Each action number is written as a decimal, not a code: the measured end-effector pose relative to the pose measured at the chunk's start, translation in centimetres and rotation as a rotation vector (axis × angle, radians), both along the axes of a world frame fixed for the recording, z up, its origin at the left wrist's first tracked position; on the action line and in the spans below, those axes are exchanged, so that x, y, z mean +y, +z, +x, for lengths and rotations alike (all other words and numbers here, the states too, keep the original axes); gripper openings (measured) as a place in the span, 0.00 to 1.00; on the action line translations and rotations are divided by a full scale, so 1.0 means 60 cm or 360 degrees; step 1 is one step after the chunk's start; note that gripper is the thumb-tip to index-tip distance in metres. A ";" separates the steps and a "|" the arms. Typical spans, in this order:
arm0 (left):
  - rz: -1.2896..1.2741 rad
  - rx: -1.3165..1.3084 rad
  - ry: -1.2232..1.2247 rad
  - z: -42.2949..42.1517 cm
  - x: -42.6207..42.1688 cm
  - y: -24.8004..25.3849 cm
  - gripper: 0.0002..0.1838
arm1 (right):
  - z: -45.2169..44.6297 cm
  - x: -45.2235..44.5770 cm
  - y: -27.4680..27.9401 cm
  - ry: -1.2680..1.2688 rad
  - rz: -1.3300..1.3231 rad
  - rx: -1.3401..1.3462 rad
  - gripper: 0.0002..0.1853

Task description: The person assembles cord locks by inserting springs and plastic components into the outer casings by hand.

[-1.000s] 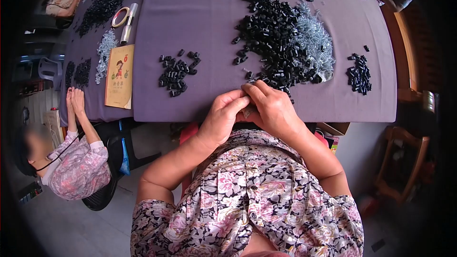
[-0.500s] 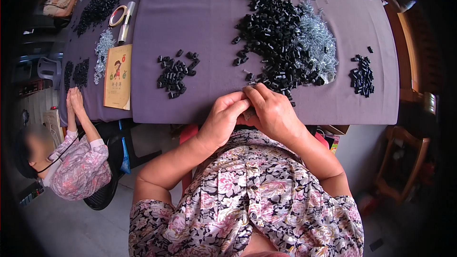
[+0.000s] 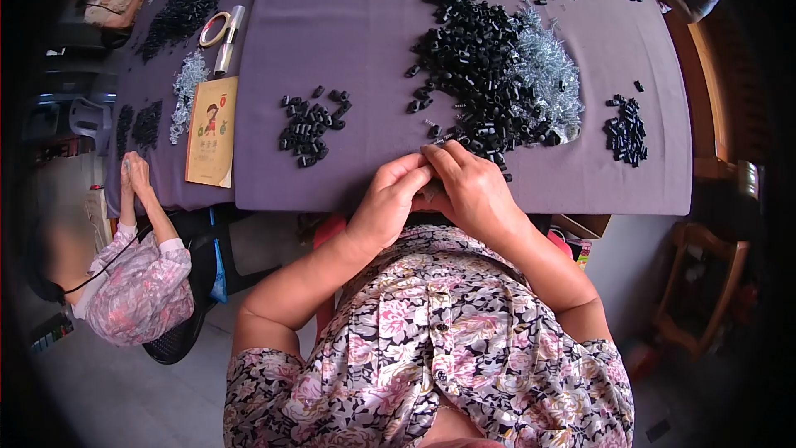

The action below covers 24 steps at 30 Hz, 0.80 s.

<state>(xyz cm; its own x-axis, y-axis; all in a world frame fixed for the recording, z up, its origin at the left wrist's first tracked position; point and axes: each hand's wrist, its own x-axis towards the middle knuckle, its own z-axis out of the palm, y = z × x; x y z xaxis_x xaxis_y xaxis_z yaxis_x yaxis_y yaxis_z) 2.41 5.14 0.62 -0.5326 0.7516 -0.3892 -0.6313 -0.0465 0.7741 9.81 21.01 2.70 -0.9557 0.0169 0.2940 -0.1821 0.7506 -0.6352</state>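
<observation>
My left hand (image 3: 390,199) and my right hand (image 3: 477,191) meet at the table's front edge, fingers pinched together. Whatever lies between the fingertips is hidden or too small to name. Just beyond them spreads a large heap of small black hollow plastic pieces (image 3: 468,62). Against its right side lies a pile of thin metal springs (image 3: 547,75). A few loose springs sit near my fingertips. To the left is a small group of black pieces (image 3: 311,126); to the right, another cluster of narrower black pieces (image 3: 626,133).
A purple cloth (image 3: 332,33) covers the table. On the adjoining table at left are a yellow booklet (image 3: 211,133), a tape roll (image 3: 214,29), a clear roll (image 3: 230,41) and more black pieces (image 3: 184,12). A co-worker (image 3: 137,290) sits there, hands together. A wooden chair (image 3: 705,282) stands at right.
The whole view has shifted slightly. My hands stay together at the table edge with almost the same finger positions. The heaps look unchanged.
</observation>
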 end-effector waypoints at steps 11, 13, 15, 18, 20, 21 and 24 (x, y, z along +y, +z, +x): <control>-0.0061 0.0070 0.0037 0.000 0.013 0.005 0.13 | 0.003 -0.003 -0.012 0.0004 0.0045 -0.0067 0.26; -0.0124 0.0070 0.0079 0.005 0.020 0.015 0.13 | 0.002 -0.003 -0.009 -0.0008 0.0129 0.0009 0.18; -0.0184 0.0094 0.0102 0.007 0.024 0.020 0.13 | 0.003 -0.005 -0.010 -0.0005 0.0175 0.0004 0.17; -0.0212 0.0133 0.0098 0.005 0.026 0.012 0.14 | 0.004 -0.006 -0.010 0.0000 0.0245 0.0001 0.15; -0.0202 0.0173 0.0087 0.005 0.027 0.009 0.14 | 0.004 -0.007 -0.016 -0.0006 0.0298 0.0017 0.14; -0.0233 0.0219 0.0055 0.004 0.027 0.007 0.14 | 0.004 -0.009 -0.014 -0.0008 0.0311 0.0018 0.13; -0.0260 0.0256 0.0074 0.009 0.028 0.017 0.14 | 0.004 -0.010 -0.015 -0.0021 0.0322 0.0057 0.14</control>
